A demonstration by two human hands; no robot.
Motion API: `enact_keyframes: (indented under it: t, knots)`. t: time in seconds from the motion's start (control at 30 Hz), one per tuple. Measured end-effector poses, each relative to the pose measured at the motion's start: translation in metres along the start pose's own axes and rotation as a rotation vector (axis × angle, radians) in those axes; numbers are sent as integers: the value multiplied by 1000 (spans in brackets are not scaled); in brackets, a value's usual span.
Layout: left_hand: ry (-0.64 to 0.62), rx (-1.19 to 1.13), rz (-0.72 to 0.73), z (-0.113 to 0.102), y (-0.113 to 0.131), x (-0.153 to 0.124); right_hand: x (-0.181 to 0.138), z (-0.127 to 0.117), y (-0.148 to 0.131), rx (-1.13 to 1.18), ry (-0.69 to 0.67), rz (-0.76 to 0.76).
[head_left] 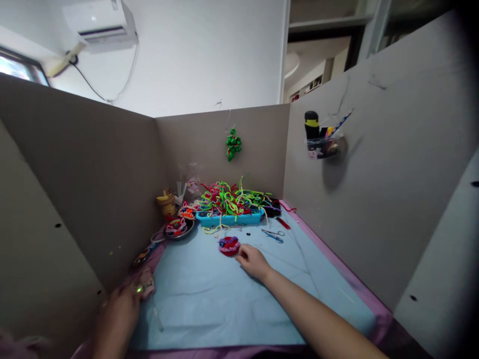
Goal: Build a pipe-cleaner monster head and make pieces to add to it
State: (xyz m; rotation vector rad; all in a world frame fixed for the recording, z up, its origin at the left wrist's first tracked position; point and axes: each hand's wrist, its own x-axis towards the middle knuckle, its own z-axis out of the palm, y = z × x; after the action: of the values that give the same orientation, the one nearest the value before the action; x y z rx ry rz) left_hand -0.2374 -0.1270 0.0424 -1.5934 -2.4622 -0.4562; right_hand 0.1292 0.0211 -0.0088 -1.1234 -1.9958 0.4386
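Observation:
My right hand (253, 262) lies on the table with its fingers curled closed at the right edge of a round red pipe-cleaner piece (229, 245) with pink and purple trim. My left hand (119, 311) is at the lower left, smeared by motion, its fingertips by a small pink object (146, 283) with a glowing green light. Whether those fingers grip it cannot be made out. Beyond the right hand lie scissors (275, 233) and a blue-handled tool (276, 239). A thin, clear stick-like thing (157, 319) rests near the left hand.
A blue tray (232, 219) heaped with coloured pipe cleaners (228, 199) stands at the back. Left of it is a metal bowl (180, 236) with finished-looking pieces. Grey partitions (224, 174) enclose three sides. A clear holder (324, 147) hangs on the right one.

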Motion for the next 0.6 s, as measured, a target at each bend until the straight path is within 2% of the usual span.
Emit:
enact_keyframes:
  t: [0.1, 0.23, 0.33, 0.47, 0.6]
  knots:
    - [-16, 26, 145, 6, 50, -2, 3, -3, 3, -33, 43, 74]
    - [-151, -87, 374, 16, 122, -15, 18, -14, 20, -128, 160, 259]
    - [-204, -169, 504, 21, 166, -21, 36, -28, 38, -184, 178, 335]
    - [-247, -196, 608, 21, 209, -13, 63, -59, 64, -247, 150, 393]
    - [-318, -281, 666, 18, 238, 7, 80, -93, 90, -314, 74, 447]
